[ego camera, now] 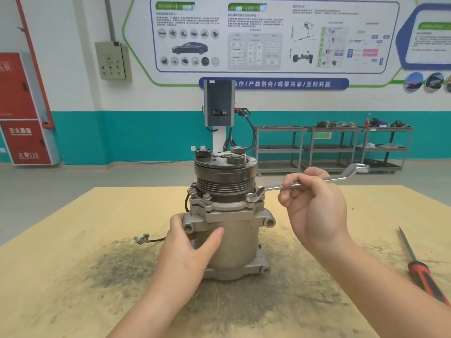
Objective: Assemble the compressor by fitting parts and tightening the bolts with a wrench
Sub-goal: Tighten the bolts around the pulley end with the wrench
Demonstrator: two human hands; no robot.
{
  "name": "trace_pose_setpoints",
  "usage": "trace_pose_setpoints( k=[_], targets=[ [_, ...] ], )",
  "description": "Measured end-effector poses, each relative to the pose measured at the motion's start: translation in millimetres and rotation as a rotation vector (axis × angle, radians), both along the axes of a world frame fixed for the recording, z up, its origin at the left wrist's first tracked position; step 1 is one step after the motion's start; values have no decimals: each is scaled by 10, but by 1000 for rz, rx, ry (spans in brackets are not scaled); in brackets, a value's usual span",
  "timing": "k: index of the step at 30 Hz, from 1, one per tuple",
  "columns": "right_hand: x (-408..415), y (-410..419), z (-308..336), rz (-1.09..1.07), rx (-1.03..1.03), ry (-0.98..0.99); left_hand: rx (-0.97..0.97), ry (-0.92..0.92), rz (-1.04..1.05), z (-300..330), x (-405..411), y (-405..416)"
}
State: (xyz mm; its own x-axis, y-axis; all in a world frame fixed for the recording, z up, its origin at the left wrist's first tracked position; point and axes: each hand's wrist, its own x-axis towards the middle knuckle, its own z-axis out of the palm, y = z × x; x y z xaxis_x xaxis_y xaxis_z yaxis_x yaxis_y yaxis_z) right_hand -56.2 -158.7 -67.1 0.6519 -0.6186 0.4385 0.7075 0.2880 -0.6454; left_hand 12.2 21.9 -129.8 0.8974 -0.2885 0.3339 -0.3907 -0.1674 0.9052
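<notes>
Compressor (229, 225) is stood upright mid-table (73, 276), pulley end up. The body is gripped by the left hand (188, 250), presumably to resist turning. The wrench (310, 182) shaft is held in the right hand (314, 203), ring end seated on a flange bolt (251, 197) for leverage.

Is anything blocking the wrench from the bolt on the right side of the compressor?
Nothing visible does. The wrench, gripped by the right hand, already has its ring end on the bolt at the flange, just below the pulley. The left hand holds the compressor lower down, clear of it.
</notes>
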Motion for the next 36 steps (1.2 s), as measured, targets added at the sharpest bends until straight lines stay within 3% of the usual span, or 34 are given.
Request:
trace_pose_setpoints(
  k=[4, 6, 10, 13, 20, 26, 30, 34, 36],
  targets=[
    [-37, 142, -203, -394, -615, -259, -8, -9, 7, -15, 13, 1],
    [-50, 202, -243, -429, -891, -311, -12, -5, 11, -15, 14, -3],
    [-81, 236, -227, -505, -1154, -291, 0, -12, 23, -15, 25, -10],
    [-114, 250, -97, -491, -994, -258, -18, -16, 13, -11, 21, -6],
    [-100, 53, 114, -104, -149, 11, -24, -14, 9, -2, 5, -3],
    [18, -57, 84, 126, 187, 124, -11, -17, 4, 10, -16, -7],
    [35, -49, 2, 34, -17, 24, -4, -17, 2, 5, -15, -5],
    [-8, 74, -159, -322, -601, -242, -6, -13, 1, 12, -13, -3],
    [-46, 118, -167, -415, -877, -282, -2, -4, 6, 4, -5, -1]
  ],
)
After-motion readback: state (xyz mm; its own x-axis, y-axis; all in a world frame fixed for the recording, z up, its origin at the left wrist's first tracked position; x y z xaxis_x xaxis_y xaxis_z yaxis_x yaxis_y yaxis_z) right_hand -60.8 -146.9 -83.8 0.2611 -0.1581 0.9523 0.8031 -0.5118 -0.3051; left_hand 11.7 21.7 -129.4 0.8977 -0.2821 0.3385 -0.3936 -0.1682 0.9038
